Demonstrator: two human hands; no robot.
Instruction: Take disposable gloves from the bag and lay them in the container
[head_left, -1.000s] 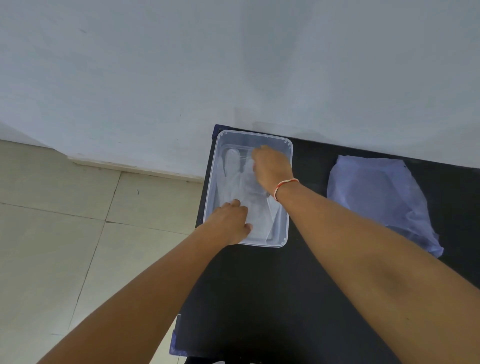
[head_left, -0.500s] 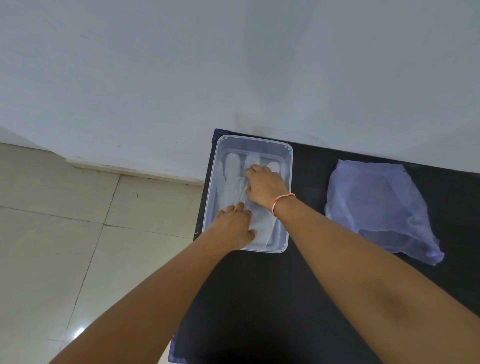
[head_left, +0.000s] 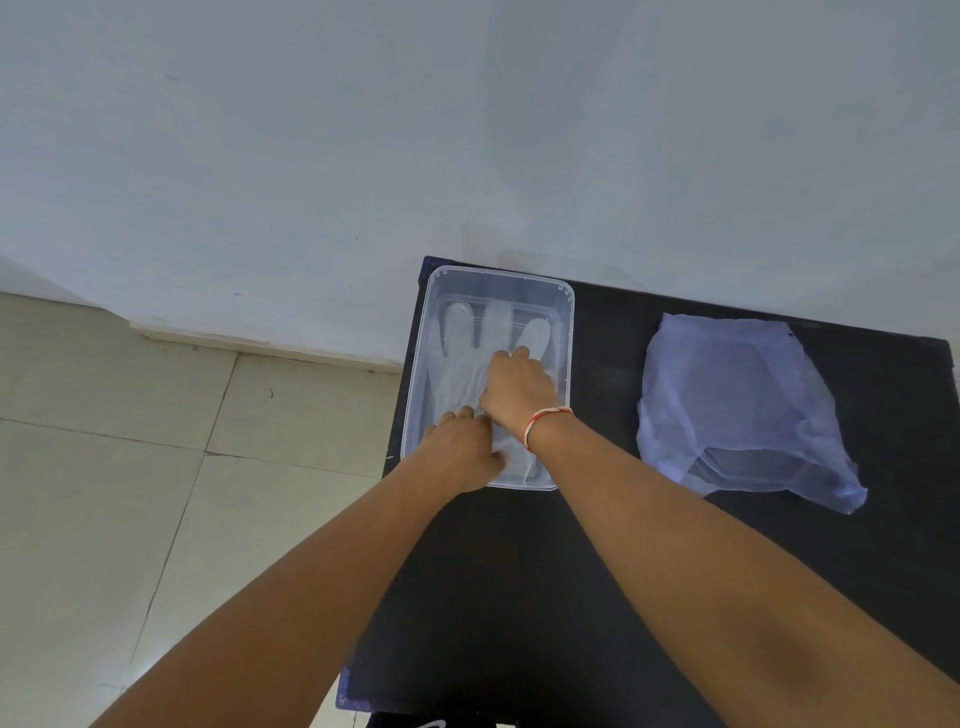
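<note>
A clear plastic container (head_left: 500, 274) stands at the far left corner of the black table. A translucent white disposable glove (head_left: 458, 358) lies flat inside it, fingers pointing away from me. My left hand (head_left: 460, 449) rests over the container's near end, fingers pressing on the glove's cuff. My right hand (head_left: 519, 389), with a red and white thread at the wrist, sits on the glove's palm with fingers curled on it. The pale blue plastic bag (head_left: 737, 410) lies to the right, apart from both hands.
The black table (head_left: 597, 545) butts against a pale wall. Its left edge runs just beside the container, with tiled floor (head_left: 130, 467) below. Bare table top lies between the container and the bag.
My right hand has slid back toward me from the container's far end to its middle, uncovering the glove's fingers. My left hand has stayed at the near end.
</note>
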